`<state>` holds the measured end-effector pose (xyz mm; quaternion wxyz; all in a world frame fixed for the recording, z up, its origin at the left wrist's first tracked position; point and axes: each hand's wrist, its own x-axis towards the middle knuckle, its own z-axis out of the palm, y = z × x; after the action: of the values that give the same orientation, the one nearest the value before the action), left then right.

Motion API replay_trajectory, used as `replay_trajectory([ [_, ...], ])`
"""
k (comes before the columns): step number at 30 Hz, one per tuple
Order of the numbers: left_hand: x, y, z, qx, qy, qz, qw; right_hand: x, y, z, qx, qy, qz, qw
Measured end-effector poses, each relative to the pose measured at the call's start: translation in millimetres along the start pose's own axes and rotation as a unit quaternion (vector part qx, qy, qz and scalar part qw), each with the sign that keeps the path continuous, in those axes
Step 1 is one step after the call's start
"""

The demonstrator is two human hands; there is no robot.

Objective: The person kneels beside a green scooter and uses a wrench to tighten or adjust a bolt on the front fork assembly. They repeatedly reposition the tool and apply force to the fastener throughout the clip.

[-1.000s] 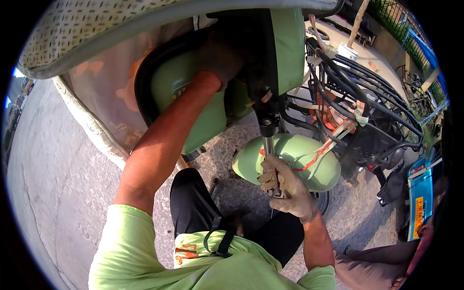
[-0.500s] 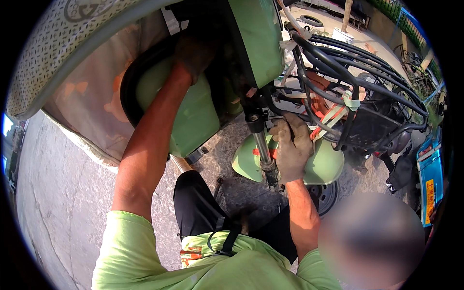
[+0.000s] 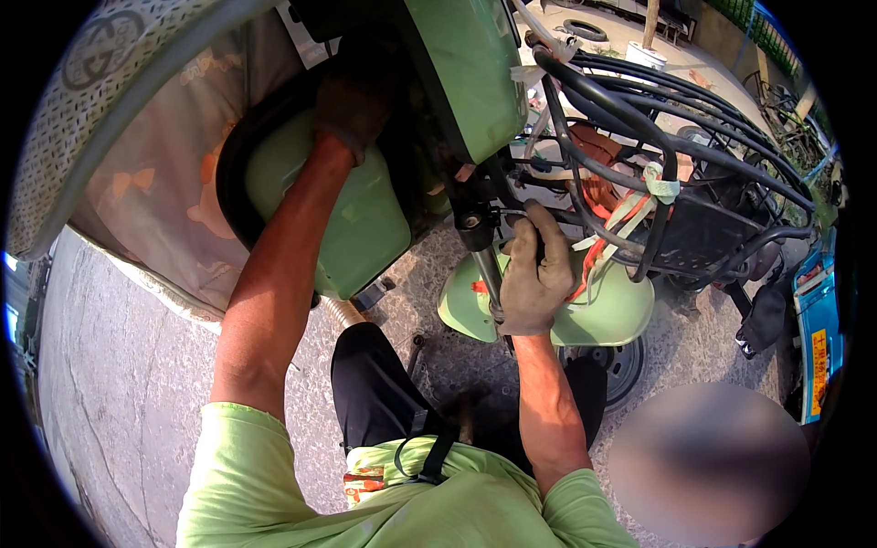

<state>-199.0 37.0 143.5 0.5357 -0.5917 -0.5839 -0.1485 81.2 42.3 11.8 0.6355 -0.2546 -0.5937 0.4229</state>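
My left hand (image 3: 351, 108), in a dark dirty glove, reaches into a shadowed gap behind a green body panel (image 3: 343, 215) of a scooter; its fingers are lost in the dark. My gloved right hand (image 3: 537, 274) is beside the upper end of a metal shock absorber (image 3: 489, 269), covering its lower part. The fingers bend toward a black bracket and thin cable (image 3: 512, 216); what is between them is hidden. Behind that hand lies a curved green fender (image 3: 598, 315). Another green panel (image 3: 470, 78) rises above the shock absorber.
A black wire basket (image 3: 676, 160) with red and white straps (image 3: 610, 239) stands close on the right. A quilted cover (image 3: 137, 183) hangs at the left. Below are a wheel (image 3: 626, 370) and concrete ground (image 3: 137, 384). Another person's blurred head (image 3: 708, 461) is at the lower right.
My right hand has moved left, now overlapping the lower shock absorber, with its fingers near the bracket. My left hand remains inside the gap. The whole view has shifted slightly.
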Motion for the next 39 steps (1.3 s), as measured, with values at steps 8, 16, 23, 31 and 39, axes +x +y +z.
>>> replay_trajectory([
  [8,0,4,0,-0.029,0.014,-0.029,0.999,-4,6,1,0.124,-0.012,0.116,0.985],
  [16,0,3,3,-0.039,0.024,-0.014,0.999,-7,14,4,0.179,0.000,0.071,0.981],
  [23,0,6,1,-0.039,0.027,-0.029,0.998,-4,13,4,0.158,0.002,0.094,0.983],
  [31,1,4,0,-0.028,0.032,-0.008,0.999,-1,19,4,0.144,-0.008,0.035,0.989],
  [39,-4,3,4,-0.042,0.025,-0.040,0.998,0,18,8,0.176,0.004,0.059,0.983],
])
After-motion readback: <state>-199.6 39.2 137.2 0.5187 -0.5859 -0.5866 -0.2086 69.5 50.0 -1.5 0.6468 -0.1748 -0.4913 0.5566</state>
